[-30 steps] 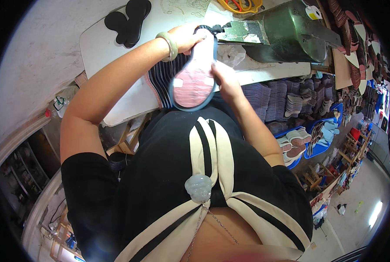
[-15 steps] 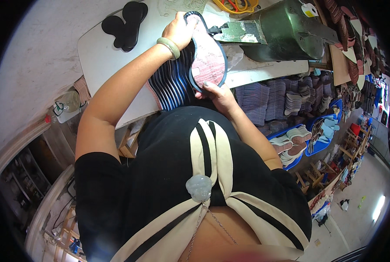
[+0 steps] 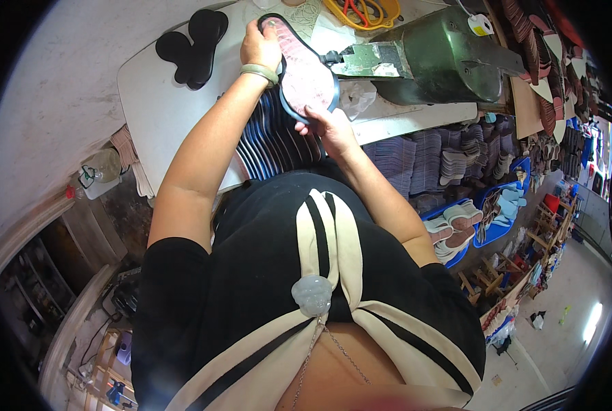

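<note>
A sole (image 3: 308,79) with a pink face and a dark edge is occupying the upper centre of the frame, its narrow end pointing up and to the left and its wide end pointing down. The left hand (image 3: 260,46) is holding the narrow end along its left edge; this grip is closing firmly on the sole, with no gap showing. The right hand (image 3: 330,127) is holding the wide end from below; its grip is pinching the rim, with the thumb resting on the pink face. A pale bangle (image 3: 259,71) is encircling the left wrist.

A green machine (image 3: 443,61) is standing to the right, its narrow arm pointing left and its dark tip ending just beside the sole's right edge; whether the two are touching cannot be told. A row of dark-edged soles (image 3: 268,137) is lying below the held sole, on the white worktop (image 3: 148,103). Black rounded pads (image 3: 196,51) are resting at the upper left of the worktop. A yellow basket (image 3: 374,27) is sitting at the top of the frame, and a clear plastic bag (image 3: 356,99) is lying below the machine's arm. Stacks of dark soles (image 3: 395,161) are standing right of centre, below the worktop's edge.
</note>
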### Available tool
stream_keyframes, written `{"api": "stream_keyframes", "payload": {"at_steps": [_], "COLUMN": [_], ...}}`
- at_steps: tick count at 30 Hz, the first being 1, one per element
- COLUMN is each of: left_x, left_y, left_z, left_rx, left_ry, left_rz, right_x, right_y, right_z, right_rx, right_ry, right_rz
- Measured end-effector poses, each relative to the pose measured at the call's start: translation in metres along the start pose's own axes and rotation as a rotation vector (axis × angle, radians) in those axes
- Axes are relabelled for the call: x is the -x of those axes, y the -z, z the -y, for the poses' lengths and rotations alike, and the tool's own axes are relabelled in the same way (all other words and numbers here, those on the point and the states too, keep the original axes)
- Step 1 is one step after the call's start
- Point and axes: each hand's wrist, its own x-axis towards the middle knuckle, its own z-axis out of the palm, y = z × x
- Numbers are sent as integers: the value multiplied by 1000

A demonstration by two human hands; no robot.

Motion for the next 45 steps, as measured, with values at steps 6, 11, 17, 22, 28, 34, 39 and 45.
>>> {"api": "stream_keyframes", "payload": {"at_steps": [6, 11, 17, 22, 28, 34, 39, 45], "left_x": [-22, -45, -38, -15, 23, 48, 62, 58], "left_y": [16, 37, 42, 57, 68, 65, 53, 49], "left_z": [-12, -36, -29, -23, -20, -18, -13, -19], "left_rx": [-393, -308, -25, 50, 126, 104, 127, 21], "left_ry": [-499, -789, -477, -227, -116, -182, -114, -66], "left_rz": [81, 1148, 1231, 1157, 872, 731, 595, 488], "right_x": [-15, -26, -38, -37, -39, -35, -1, 25], "right_y": [-1, -2, 2, -2, -2, 8, 5, 17], "right_z": [11, 17, 26, 35, 34, 28, 11, 25], "right_rx": [52, 140, 184, 332, 397, 421, 208, 145], "right_ry": [-38, -12, -21, 22, 132, 221, 104, -108], "right_rz": [-55, -96, -163, -158, -206, -214, -70, 225]}}
